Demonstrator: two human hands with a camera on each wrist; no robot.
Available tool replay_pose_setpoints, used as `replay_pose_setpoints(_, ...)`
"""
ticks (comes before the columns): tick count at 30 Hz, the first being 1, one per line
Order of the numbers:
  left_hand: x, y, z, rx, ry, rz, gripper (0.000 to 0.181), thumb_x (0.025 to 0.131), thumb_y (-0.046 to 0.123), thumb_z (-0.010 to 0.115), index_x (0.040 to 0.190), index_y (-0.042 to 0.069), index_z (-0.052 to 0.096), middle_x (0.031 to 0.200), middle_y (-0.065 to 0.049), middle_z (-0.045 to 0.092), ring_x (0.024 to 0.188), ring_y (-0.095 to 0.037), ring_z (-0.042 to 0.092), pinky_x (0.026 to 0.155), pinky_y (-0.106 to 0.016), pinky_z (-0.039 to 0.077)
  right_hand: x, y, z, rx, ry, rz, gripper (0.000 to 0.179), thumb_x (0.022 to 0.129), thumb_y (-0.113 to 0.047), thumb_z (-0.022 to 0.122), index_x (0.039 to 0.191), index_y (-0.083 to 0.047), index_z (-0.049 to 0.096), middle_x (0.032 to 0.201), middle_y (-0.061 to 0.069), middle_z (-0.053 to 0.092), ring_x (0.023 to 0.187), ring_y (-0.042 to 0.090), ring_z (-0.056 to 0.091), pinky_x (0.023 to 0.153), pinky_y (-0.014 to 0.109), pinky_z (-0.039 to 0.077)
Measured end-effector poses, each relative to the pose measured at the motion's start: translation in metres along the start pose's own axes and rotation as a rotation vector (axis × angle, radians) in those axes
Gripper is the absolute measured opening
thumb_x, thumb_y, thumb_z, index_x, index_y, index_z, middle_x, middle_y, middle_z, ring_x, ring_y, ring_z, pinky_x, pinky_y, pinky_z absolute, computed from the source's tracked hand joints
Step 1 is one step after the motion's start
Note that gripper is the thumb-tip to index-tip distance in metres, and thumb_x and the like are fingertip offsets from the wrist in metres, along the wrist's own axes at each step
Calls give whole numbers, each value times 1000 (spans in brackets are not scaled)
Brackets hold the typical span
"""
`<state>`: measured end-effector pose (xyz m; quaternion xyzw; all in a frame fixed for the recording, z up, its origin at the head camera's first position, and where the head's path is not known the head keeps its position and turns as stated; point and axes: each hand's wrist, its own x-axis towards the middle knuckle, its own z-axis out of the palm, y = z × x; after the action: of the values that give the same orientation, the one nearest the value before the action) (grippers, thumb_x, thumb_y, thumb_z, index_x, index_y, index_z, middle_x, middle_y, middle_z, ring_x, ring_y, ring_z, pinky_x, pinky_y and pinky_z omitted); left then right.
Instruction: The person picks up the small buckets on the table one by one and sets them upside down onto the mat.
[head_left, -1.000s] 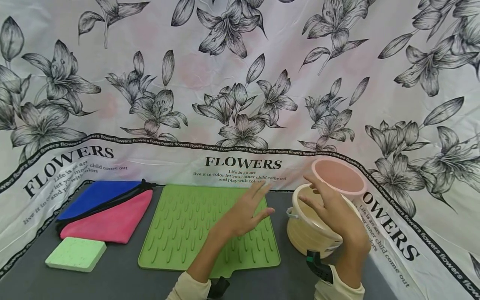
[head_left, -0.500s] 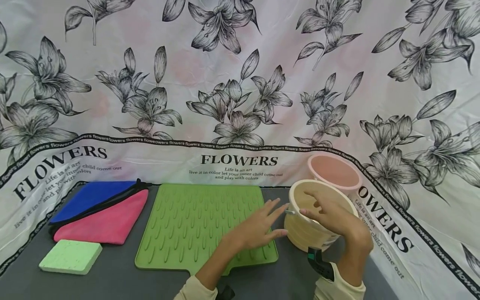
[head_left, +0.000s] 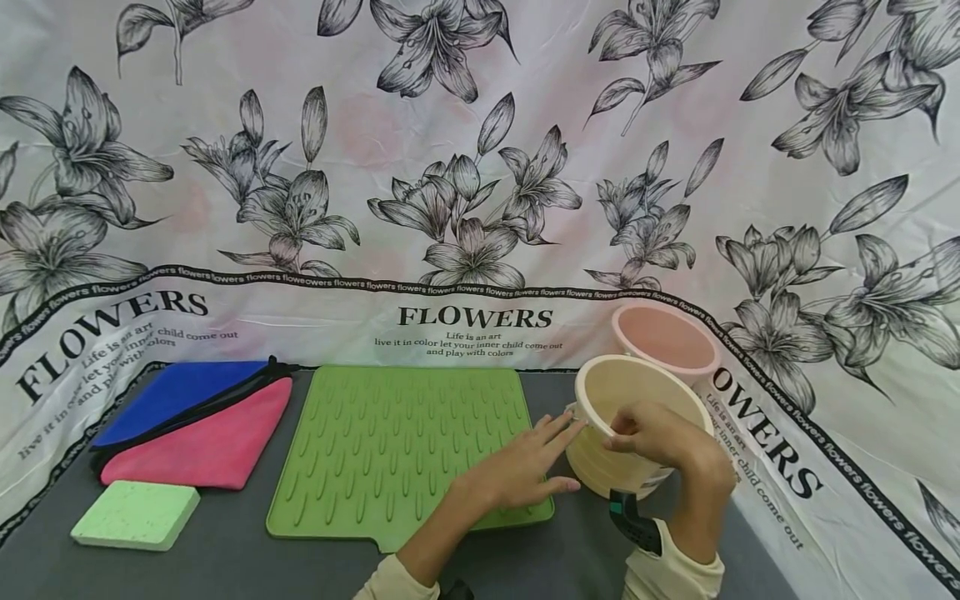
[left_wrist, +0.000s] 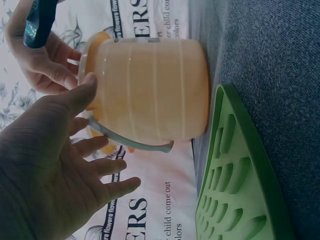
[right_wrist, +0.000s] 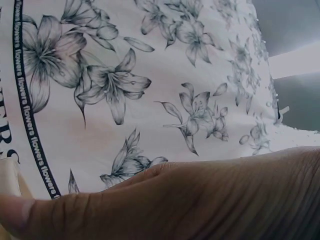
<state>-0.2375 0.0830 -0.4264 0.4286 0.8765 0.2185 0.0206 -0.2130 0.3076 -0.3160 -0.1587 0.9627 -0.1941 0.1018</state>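
Observation:
A cream ribbed bucket (head_left: 600, 467) with a pale grey handle (left_wrist: 142, 146) stands upright on the right of the table. My right hand (head_left: 660, 437) pinches its near rim, fingers dipping inside and thumb outside. In the right wrist view, the thumb (right_wrist: 17, 215) lies against the bucket's edge at lower left. My left hand (head_left: 510, 471) reaches over the green mat's right edge with fingers spread, fingertips right at the bucket's left rim by the handle. The left wrist view shows that palm (left_wrist: 65, 175) holding nothing.
A pink bucket (head_left: 671, 337) stands behind the cream one. The green ridged mat (head_left: 405, 450) lies mid-table. To its left are a blue and pink zip pouch (head_left: 202, 433) and a light green sponge block (head_left: 135, 515). A flowered cloth (head_left: 480, 208) hangs behind.
My right hand has come down from above the cream bucket onto its near rim and its fingers have closed there. My left hand has moved right, toward the bucket's left side.

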Motion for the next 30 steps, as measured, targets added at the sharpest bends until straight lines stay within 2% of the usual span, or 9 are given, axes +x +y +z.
replay_pose_setpoints(4, -1, -1, 1, 14, -2, 5, 83, 107, 52, 52, 170, 27, 5, 179, -5, 11, 162, -38, 24, 128, -54, 35, 1, 0, 2, -1, 19, -17, 12, 94, -17, 76, 89, -6, 76, 88, 2, 76, 80, 11, 62, 71, 31, 52)
replay_pose_setpoints(11, -2, -1, 0, 10, -14, 6, 84, 107, 51, 51, 170, 27, 1, 179, -3, 10, 162, -36, 24, 129, -52, 34, -1, 2, 2, -26, 41, -25, 11, 91, -15, 78, 88, -5, 75, 90, 4, 77, 84, 14, 66, 74, 35, 56)
replay_pose_setpoints(15, -3, -1, 0, 10, -16, 13, 84, 107, 52, 50, 170, 26, 0, 178, -4, 10, 162, -36, 26, 129, -51, 34, -2, 4, 2, -52, 64, -23, 11, 89, -14, 79, 87, -4, 74, 88, 4, 75, 82, 13, 64, 73, 34, 55)
replay_pose_setpoints(22, -3, -1, -1, 6, -27, -7, 84, 107, 51, 51, 170, 25, 2, 178, -1, 11, 163, -33, 24, 130, -51, 33, 0, 2, 6, -35, 83, -11, 17, 81, -9, 82, 78, -7, 65, 75, -3, 60, 68, 11, 48, 60, 24, 41)
replay_pose_setpoints(27, -2, -1, 0, 22, -24, -12, 86, 107, 50, 54, 170, 23, 3, 178, -1, 12, 162, -33, 25, 129, -51, 33, 2, -1, 9, -88, 132, -39, 26, 72, -4, 82, 71, -11, 57, 70, -6, 51, 65, 10, 44, 59, 23, 36)
replay_pose_setpoints(30, -1, -1, 1, 22, -20, -22, 90, 105, 49, 58, 170, 23, 1, 178, 0, 9, 161, -37, 26, 129, -52, 34, 2, -3, 10, -115, 156, -68, 27, 73, -2, 81, 70, -12, 56, 68, -7, 49, 64, 8, 42, 59, 22, 34)
